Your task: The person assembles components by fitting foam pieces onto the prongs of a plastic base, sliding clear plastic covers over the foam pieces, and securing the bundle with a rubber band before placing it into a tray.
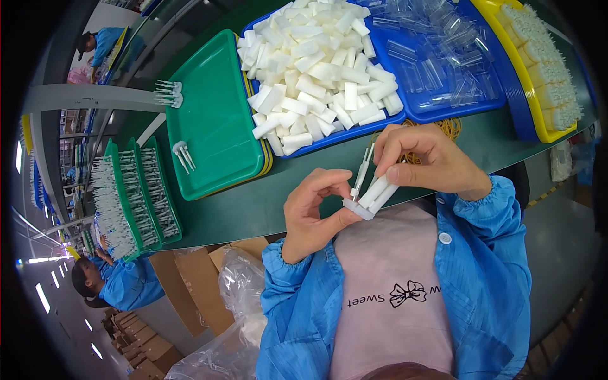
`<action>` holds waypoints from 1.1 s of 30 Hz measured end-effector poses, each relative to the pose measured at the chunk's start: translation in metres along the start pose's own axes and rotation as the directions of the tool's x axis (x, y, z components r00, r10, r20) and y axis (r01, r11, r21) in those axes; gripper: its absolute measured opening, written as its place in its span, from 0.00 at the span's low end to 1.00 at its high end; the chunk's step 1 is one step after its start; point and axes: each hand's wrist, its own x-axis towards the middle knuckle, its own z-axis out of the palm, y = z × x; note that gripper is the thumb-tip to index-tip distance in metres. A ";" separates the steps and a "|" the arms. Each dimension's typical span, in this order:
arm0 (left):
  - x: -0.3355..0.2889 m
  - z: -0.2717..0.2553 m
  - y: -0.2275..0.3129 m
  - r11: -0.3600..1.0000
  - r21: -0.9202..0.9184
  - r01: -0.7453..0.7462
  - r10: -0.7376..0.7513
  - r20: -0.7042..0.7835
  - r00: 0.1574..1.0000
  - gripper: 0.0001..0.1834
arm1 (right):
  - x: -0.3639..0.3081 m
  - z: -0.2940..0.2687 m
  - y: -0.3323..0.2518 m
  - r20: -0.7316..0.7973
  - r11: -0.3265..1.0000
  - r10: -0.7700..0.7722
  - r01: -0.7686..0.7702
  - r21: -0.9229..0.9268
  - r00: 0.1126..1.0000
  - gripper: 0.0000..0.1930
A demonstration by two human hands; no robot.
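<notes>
My left hand (310, 212) pinches a small whitish base (358, 209) between thumb and fingers, in front of my chest. Thin white stems (362, 174) and thicker white rods or sleeves (379, 193) stand up from it, tilted. My right hand (437, 158) is closed, thumb and fingers gripping the upper end of a thick white piece; the fingers partly hide its tip. Similar-looking short white pieces (310, 82) fill a blue tray (394, 121) beyond my hands. Two like bases with thin stems (183, 156) (170, 94) lie at a green tray (215, 120).
Clear plastic tubes (443, 57) lie in a second blue tray (437, 114). Yellow rubber bands (448, 128) sit near my right hand. A yellow tray (546, 130) holds bristly white bundles. Green racks (136, 196) with thin parts stand left. A cardboard box (196, 285) and co-workers (120, 282) are beyond the table.
</notes>
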 end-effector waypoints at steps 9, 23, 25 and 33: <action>-0.006 -0.007 -0.008 0.998 0.056 0.000 -0.001 0.029 1.000 0.27 | 0.004 0.001 -0.001 0.033 0.932 -0.140 0.143 -0.333 0.990 0.05; -0.007 -0.005 -0.009 0.999 0.029 0.041 -0.038 -0.105 0.994 0.13 | 0.034 -0.058 0.037 -0.105 0.151 -0.467 -0.038 -0.988 0.878 0.06; -0.006 -0.005 -0.009 0.998 0.050 0.039 -0.034 -0.102 0.994 0.13 | 0.031 -0.055 0.033 -0.167 0.316 -0.525 0.009 -0.949 0.834 0.05; -0.009 -0.003 -0.004 0.999 0.034 0.027 -0.023 -0.129 0.991 0.12 | 0.016 -0.030 0.014 -0.173 0.647 -0.378 0.126 -0.752 0.909 0.05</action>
